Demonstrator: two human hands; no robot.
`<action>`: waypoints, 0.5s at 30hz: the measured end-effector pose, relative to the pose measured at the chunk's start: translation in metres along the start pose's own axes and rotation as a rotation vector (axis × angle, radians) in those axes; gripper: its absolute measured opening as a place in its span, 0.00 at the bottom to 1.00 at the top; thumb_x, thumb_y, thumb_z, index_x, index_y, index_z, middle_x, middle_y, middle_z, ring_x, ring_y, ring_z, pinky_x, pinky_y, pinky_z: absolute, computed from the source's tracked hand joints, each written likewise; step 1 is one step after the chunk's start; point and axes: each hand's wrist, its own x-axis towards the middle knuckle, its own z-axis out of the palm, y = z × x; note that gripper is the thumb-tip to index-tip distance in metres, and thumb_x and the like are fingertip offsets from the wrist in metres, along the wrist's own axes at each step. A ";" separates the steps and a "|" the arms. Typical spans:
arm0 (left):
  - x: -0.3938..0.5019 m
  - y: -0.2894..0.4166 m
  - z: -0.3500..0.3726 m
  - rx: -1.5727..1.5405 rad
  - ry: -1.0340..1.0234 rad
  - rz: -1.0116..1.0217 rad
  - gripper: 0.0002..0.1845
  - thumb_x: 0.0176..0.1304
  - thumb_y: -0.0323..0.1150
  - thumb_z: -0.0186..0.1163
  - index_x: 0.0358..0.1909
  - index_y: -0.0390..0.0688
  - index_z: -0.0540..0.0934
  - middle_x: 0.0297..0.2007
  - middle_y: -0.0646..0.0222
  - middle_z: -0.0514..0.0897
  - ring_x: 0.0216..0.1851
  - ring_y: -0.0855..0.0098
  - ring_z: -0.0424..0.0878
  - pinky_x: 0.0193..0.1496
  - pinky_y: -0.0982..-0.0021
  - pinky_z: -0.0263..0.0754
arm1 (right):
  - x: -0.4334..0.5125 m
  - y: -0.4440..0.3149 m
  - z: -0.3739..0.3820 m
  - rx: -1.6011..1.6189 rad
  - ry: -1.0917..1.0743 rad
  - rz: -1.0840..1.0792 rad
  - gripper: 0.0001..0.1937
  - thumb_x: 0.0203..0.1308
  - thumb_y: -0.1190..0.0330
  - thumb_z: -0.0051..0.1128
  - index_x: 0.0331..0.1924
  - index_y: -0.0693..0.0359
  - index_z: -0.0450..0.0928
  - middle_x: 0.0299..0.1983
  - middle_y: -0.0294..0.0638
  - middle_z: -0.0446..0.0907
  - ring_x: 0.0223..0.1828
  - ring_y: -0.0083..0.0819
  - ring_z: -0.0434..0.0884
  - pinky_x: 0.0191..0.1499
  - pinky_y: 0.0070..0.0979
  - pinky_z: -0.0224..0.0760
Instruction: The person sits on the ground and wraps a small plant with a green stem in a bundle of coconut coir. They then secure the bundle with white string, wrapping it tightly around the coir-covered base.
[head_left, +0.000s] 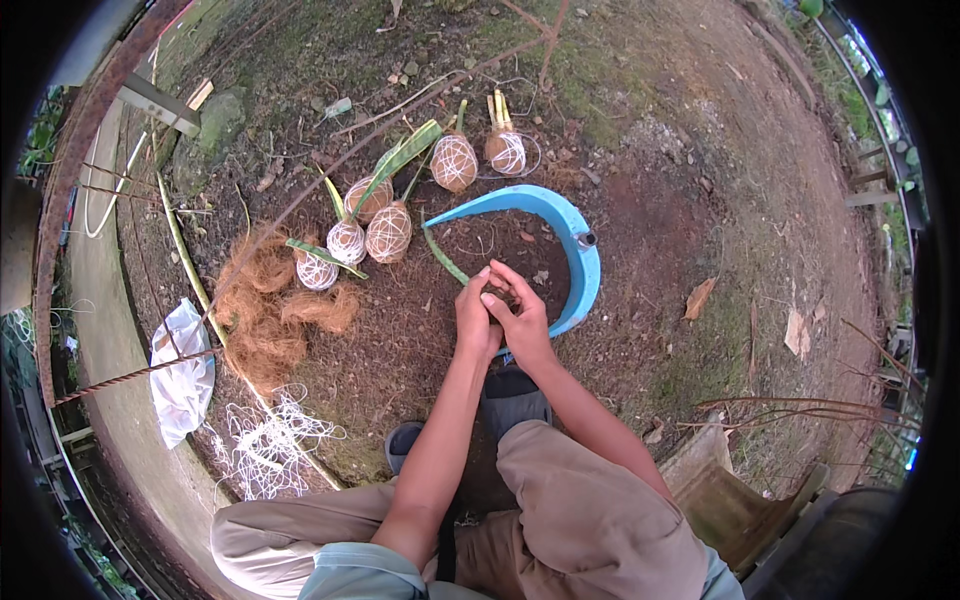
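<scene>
My left hand (475, 313) and my right hand (522, 313) are cupped together over the near side of a cut blue plastic container (571, 217) holding dark soil. Between my palms is a dark soil clump (496, 291), mostly covered by my fingers. A narrow green plant leaf (444, 256) sticks out past my left fingers towards the upper left; its base is hidden. Beyond the container lie fibre-covered balls, including one with a green stem (454, 163) and one with pale cut stalks (506, 152). White string is wound around them.
More string-wrapped balls (388, 232) with leaves rest left of the container, beside loose brown coconut fibre (262, 315). Tangled white string (274, 446) and a white plastic bag (181, 371) lie further left. A rusty metal frame (71, 225) with thin rods crosses above the ground.
</scene>
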 end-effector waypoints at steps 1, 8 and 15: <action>0.000 -0.002 0.001 -0.047 0.054 -0.021 0.12 0.71 0.41 0.53 0.34 0.43 0.75 0.33 0.72 0.75 0.37 0.74 0.76 0.44 0.69 0.74 | 0.001 0.000 -0.001 -0.057 -0.026 -0.006 0.28 0.65 0.73 0.59 0.69 0.65 0.67 0.63 0.42 0.73 0.64 0.30 0.72 0.67 0.29 0.61; 0.000 0.004 0.008 -0.147 0.031 -0.075 0.12 0.70 0.41 0.54 0.32 0.44 0.74 0.30 0.72 0.75 0.34 0.72 0.76 0.41 0.67 0.75 | 0.003 -0.005 -0.009 0.074 -0.076 -0.015 0.29 0.66 0.74 0.56 0.71 0.62 0.64 0.62 0.45 0.73 0.64 0.33 0.72 0.67 0.30 0.61; 0.007 0.000 -0.002 -0.018 0.143 -0.050 0.12 0.71 0.40 0.54 0.31 0.43 0.74 0.30 0.70 0.77 0.34 0.72 0.78 0.41 0.66 0.77 | 0.001 0.009 0.002 -0.178 -0.052 -0.107 0.27 0.70 0.72 0.52 0.71 0.65 0.63 0.63 0.42 0.73 0.65 0.30 0.70 0.67 0.29 0.61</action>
